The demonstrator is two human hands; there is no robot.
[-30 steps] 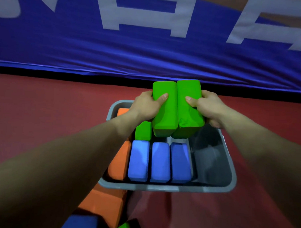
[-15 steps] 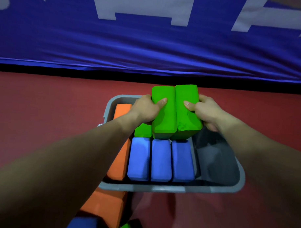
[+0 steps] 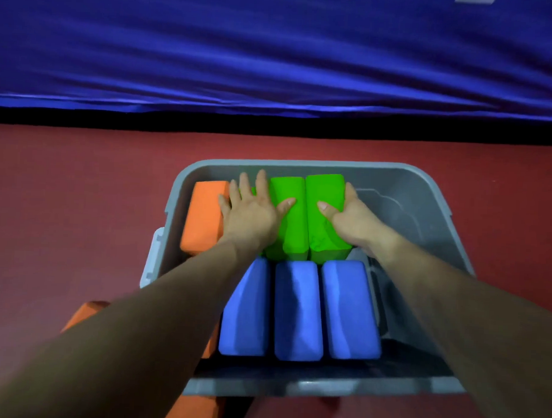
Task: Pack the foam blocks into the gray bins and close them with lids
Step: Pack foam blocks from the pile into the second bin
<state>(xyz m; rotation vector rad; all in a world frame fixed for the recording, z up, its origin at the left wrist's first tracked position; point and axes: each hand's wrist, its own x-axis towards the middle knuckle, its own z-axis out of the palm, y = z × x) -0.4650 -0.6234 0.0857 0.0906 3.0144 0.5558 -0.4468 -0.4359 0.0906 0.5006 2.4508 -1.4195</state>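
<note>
A gray bin stands on the red floor right in front of me. Inside it, two green foam blocks lie side by side at the back, down in the bin. My left hand lies flat with straight fingers over a mostly hidden third green block, its thumb on the left one of the pair. My right hand grips the right green block, thumb on top and fingers round its right side. Three blue blocks fill the front row. An orange block lies along the left wall.
The bin's right third shows bare gray bottom. More orange blocks lie on the floor at the lower left, partly hidden by my left arm. A blue tarp wall rises behind the floor. No lid is in view.
Both hands have lowered the two green blocks from above the rim down into the bin's back row. My left hand has spread flat. The view has moved closer to the bin.
</note>
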